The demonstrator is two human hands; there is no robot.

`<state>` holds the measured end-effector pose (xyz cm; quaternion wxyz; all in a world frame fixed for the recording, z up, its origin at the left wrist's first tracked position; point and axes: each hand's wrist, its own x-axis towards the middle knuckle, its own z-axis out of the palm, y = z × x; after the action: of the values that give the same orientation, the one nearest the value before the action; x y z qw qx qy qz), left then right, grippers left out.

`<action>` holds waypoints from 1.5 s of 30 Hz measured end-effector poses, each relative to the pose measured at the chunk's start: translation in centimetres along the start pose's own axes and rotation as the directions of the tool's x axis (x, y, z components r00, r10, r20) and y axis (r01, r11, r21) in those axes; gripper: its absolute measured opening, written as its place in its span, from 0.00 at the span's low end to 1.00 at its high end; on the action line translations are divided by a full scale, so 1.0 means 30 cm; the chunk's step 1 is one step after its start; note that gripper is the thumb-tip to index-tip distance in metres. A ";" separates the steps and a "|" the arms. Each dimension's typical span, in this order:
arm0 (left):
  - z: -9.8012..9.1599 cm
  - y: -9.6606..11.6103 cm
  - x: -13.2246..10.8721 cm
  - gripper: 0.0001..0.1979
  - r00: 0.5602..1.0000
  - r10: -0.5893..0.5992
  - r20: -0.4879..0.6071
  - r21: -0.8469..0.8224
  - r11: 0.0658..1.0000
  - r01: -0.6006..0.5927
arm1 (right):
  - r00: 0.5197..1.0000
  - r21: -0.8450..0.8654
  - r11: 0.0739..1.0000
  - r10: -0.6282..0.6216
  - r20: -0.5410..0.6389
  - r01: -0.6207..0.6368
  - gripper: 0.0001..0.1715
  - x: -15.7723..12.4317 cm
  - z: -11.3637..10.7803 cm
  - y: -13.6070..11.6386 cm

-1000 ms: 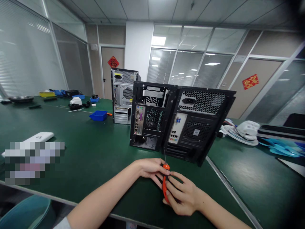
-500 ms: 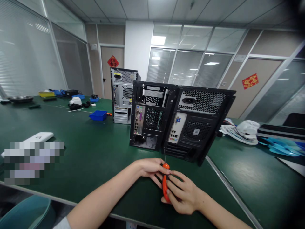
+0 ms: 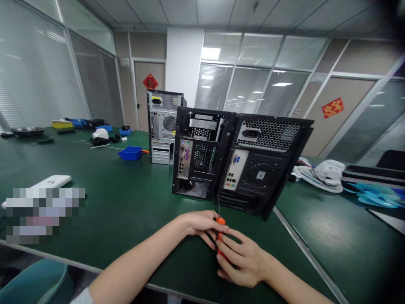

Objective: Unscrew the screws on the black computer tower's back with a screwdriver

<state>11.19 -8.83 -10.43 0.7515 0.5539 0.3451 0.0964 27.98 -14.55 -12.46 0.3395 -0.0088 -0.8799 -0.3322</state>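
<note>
An orange-handled screwdriver (image 3: 220, 221) points away from me, its thin shaft reaching up to the lower corner of a black computer case (image 3: 265, 169). Whether the tip meets a screw is too small to tell. My left hand (image 3: 204, 223) pinches the screwdriver near the front of its handle. Around the rear of the handle are the closed fingers of my right hand (image 3: 242, 259), which hide much of it. A second black computer case (image 3: 218, 158), with an open bay at its top, stands directly to the left of the first.
Behind these stands a grey computer case (image 3: 164, 126). A blue bin (image 3: 130, 153) sits left of it on the green table (image 3: 126, 202). White fan parts (image 3: 329, 171) and turquoise fan blades (image 3: 375, 195) lie at right, a white box (image 3: 52, 182) at left.
My right hand's fingers have shifted around the screwdriver handle and now cover more of it. My left hand and the computer cases stay in place.
</note>
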 end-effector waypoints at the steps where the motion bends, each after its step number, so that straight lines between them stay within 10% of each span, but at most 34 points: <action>1: 0.001 0.001 -0.001 0.28 1.000 0.002 -0.011 0.002 1.000 -0.002 | 1.000 0.008 1.000 -0.001 -0.002 0.001 0.08 0.002 -0.001 -0.001; 45: 0.026 0.017 -0.012 0.30 0.964 0.106 -0.243 0.231 0.972 -0.048 | 0.974 0.046 0.991 -0.133 0.184 0.127 0.18 0.013 -0.015 0.018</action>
<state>11.54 -9.44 -9.70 0.6298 0.6309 0.4252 0.1565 28.07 -14.49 -11.68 0.2332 0.0236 -0.9121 -0.3365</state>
